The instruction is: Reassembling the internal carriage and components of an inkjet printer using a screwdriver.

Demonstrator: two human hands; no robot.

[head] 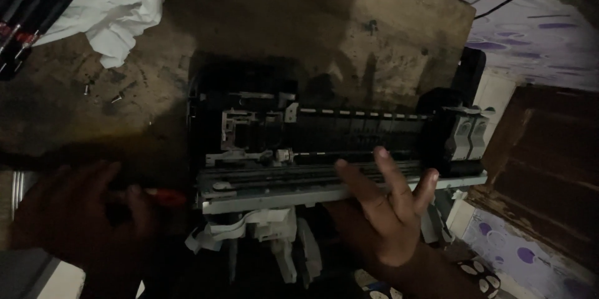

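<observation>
From up here I look down on a worn brown tabletop (262, 18), dim and scuffed. Across its middle lies an opened printer mechanism (324, 149), black frame with a pale metal rail along its near edge and a grey cartridge carriage (469, 134) parked at the far right end. A crumpled white cloth (112, 6) sits at the upper left, well apart from the mechanism. My right hand (384, 212) rests over the near rail with its fingers spread and released, gripping nothing. My left hand (68, 212), lower left, is clenched round a red-handled tool (165, 196), likely a screwdriver, whose tip points toward the mechanism's left end. Two small screws (103, 94) lie loose by the cloth
</observation>
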